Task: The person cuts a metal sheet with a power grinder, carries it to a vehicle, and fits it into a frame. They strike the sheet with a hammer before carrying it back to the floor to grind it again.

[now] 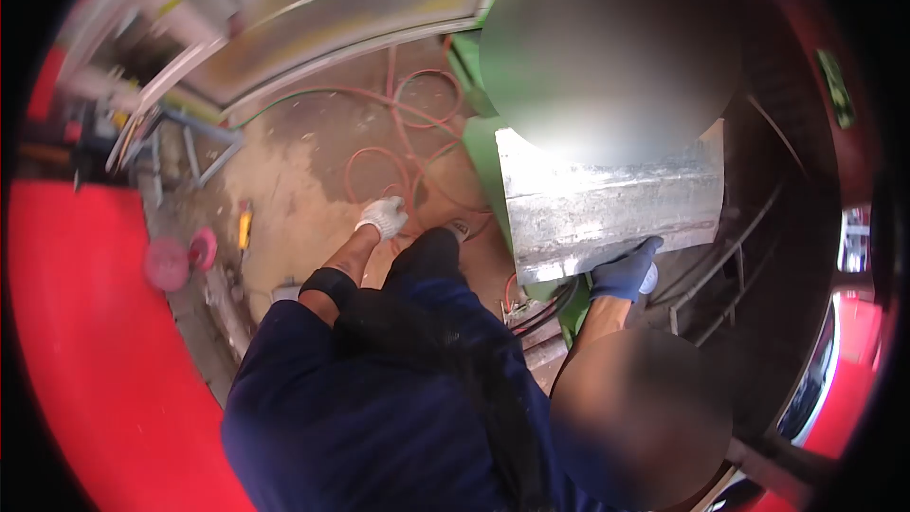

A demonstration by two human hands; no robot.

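Observation:
My left hand, in a white knit glove, hangs over the floor with its fingers curled in; no object shows in it. Behind it loop orange hoses. My right hand, in a grey-blue glove, is at the near edge of a bent, scuffed metal sheet. Its upper fingers lie along the sheet's edge, and the rest of the grip is hidden below. A small white round thing shows beside that hand. A blurred patch covers the sheet's far part.
A red panel stands at left, near pinkish-red round pieces. A yellow tool lies on the floor. A green frame and black cables are by the sheet. Metal rails stand at right.

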